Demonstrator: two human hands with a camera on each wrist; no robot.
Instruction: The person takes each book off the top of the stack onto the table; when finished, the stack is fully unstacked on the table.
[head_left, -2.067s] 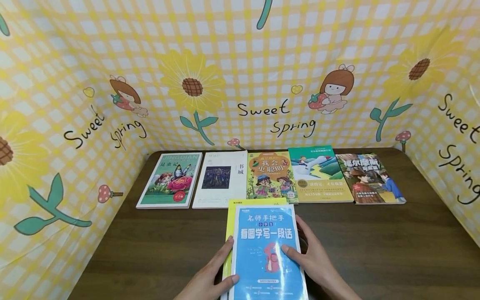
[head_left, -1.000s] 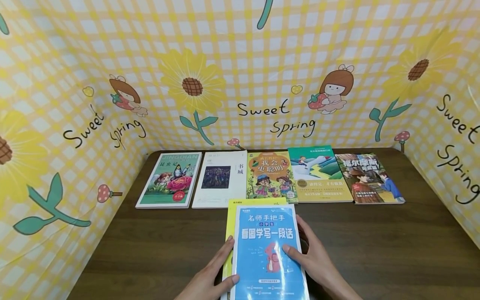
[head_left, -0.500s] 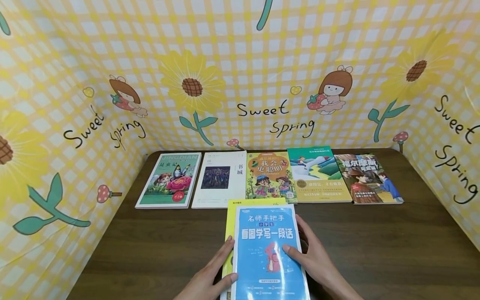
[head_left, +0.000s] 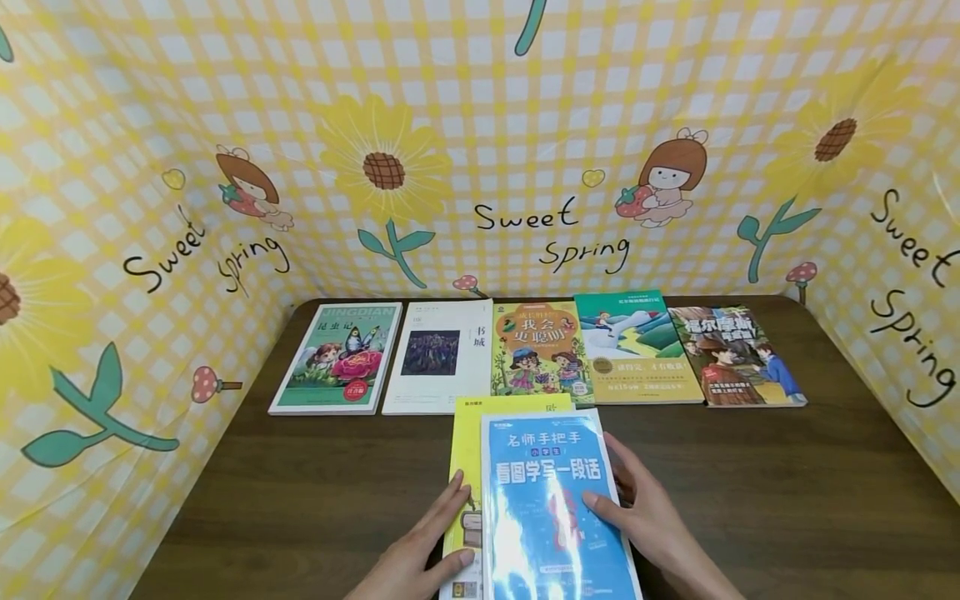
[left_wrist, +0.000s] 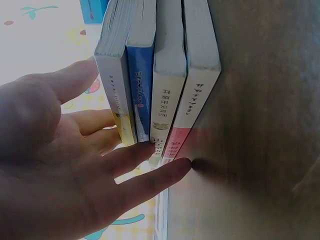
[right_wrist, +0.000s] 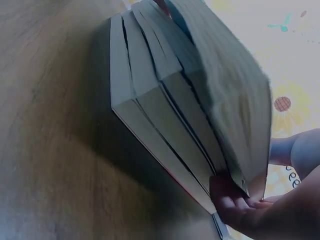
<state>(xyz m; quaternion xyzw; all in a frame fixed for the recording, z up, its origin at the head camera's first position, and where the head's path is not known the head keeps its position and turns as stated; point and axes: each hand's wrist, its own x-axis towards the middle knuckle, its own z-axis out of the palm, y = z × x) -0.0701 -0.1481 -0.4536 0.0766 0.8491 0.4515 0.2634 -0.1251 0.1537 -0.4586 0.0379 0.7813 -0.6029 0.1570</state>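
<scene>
In the head view, a blue-covered book [head_left: 555,533] lies tilted on a yellow book [head_left: 467,442] at the table's near edge. My right hand [head_left: 656,521] grips the blue book by its right edge, thumb on the cover; in the right wrist view the curled fingers reach under the raised top book [right_wrist: 235,100]. My left hand [head_left: 420,546] rests along the stack's left side, its thumb on the yellow cover. From the left wrist, those fingers lie fairly straight against the spines of several stacked books [left_wrist: 167,95]. Lower covers are hidden.
Face up along the table's back lie a green insect book [head_left: 337,358], a white book [head_left: 442,358], an orange children's book [head_left: 536,346], a green-and-yellow book [head_left: 637,350] and a detective-picture book [head_left: 738,358]. A checked cloth [head_left: 525,125] walls the brown table [head_left: 337,492].
The blue book has shifted right with my right hand and lies more tilted, baring more of the yellow cover. My left hand has hardly moved. The back row is unchanged.
</scene>
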